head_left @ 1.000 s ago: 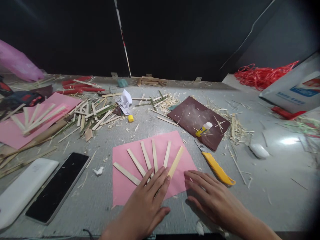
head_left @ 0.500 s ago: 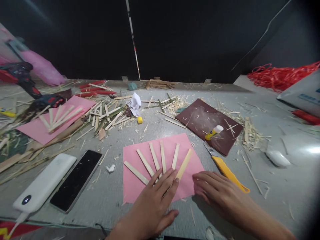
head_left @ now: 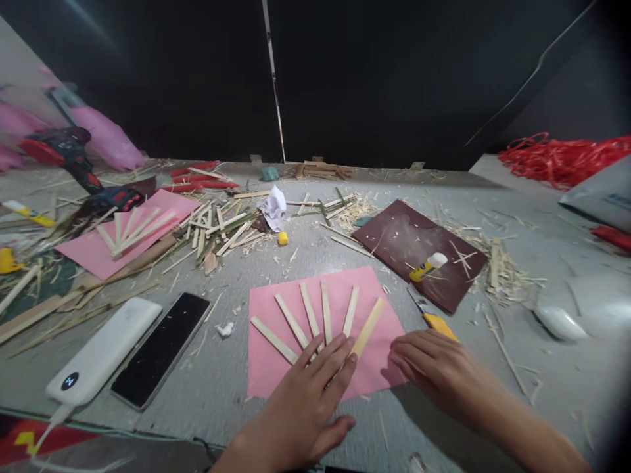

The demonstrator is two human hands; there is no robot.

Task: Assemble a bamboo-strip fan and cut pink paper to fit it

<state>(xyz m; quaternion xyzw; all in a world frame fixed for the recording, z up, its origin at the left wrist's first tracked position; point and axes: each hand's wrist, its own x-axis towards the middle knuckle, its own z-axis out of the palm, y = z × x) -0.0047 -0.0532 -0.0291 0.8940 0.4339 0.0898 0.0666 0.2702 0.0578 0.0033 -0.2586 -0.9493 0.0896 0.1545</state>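
My left hand [head_left: 305,401] lies flat, fingers spread, on the near ends of several bamboo strips [head_left: 320,318] fanned out on a pink paper sheet [head_left: 276,364]. My right hand [head_left: 438,368] rests palm down at the sheet's right edge, its fingers apart, and covers most of a yellow utility knife [head_left: 434,318]. Only the knife's blade end and a bit of handle show. I cannot tell whether the fingers grip it.
A brown sheet [head_left: 419,253] with a glue stick [head_left: 426,266] lies beyond the knife. A phone [head_left: 162,348] and white power bank [head_left: 101,358] sit left. Further left are a second pink sheet with strips [head_left: 123,230], bamboo scraps [head_left: 217,230], a drill [head_left: 73,157]. Red strands [head_left: 557,157] lie far right.
The view has swung left, so everything has shifted right in the picture. My right hand has slid up over the yellow knife. My left hand stays on the strips.
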